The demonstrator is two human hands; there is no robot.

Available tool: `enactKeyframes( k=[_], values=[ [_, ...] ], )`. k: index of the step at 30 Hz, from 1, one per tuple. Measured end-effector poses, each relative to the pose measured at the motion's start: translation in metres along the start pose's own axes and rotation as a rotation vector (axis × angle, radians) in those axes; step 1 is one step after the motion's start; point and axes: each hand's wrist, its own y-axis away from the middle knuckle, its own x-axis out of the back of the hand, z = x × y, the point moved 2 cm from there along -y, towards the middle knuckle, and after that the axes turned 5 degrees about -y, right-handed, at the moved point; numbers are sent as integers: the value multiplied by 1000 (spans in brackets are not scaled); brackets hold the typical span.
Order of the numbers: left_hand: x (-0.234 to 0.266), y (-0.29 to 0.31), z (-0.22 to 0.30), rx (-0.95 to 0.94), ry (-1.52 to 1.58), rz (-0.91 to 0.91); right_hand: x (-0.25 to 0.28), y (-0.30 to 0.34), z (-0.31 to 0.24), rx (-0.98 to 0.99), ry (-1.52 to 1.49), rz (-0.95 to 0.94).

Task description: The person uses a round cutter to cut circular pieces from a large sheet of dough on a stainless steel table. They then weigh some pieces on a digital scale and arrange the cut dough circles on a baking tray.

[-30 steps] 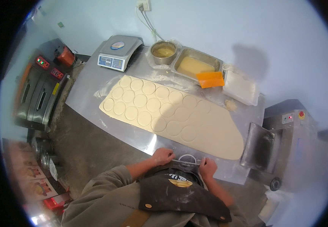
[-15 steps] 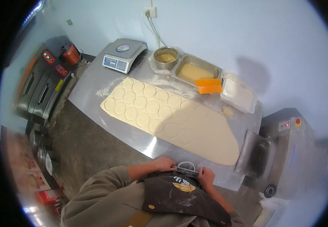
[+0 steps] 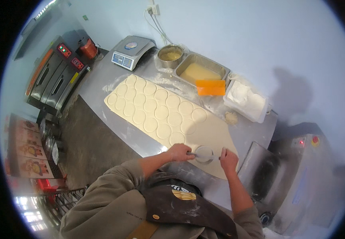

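Observation:
A large rolled-out sheet of pale dough lies slantwise across the metal table, with rows of round cuts over its left and middle part. Above its near right part, or touching it, is a round dough cutter, a ring with a bar across it; I cannot tell whether it presses in. My left hand is closed round the bar's left end, my right hand round its right end. The dough right of the cutter shows no cuts.
Behind the dough stand a scale, a metal bowl, a metal tray of yellow liquid, an orange scraper and a white tub of flour. A steel machine adjoins the table's right end. An oven stands far left.
Both hands have carried the cutter from the table's near edge forward and slightly right, over the dough. The whole view has shifted a little.

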Motion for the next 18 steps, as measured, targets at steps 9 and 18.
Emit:
enactKeyframes(
  k=[9, 18],
  values=[
    [58, -110, -23, 174, 291, 152, 13, -134, -6, -88, 137, 70],
    [62, -157, -35, 258, 407, 256, -13, -218, 5, -136, 323, 44]
  ],
)
